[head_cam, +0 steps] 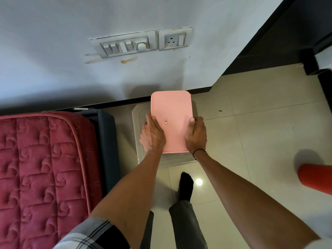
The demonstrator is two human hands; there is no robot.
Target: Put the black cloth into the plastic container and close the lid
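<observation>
A pink lid (172, 114) with a small red-framed sticker is held above a clear plastic container (137, 121) that stands on the tiled floor by the wall. My left hand (152, 135) grips the lid's left edge, and my right hand (195, 135) grips its right edge with the thumb on top. The lid covers most of the container, so its inside is hidden. No black cloth shows in this view.
A bed with a quilted maroon mattress (45, 173) and a dark frame lies to the left. The wall carries a switch panel (124, 44) and a socket (175, 39). A red object (316, 178) lies at the right edge. My socked foot (186, 187) stands just below the container.
</observation>
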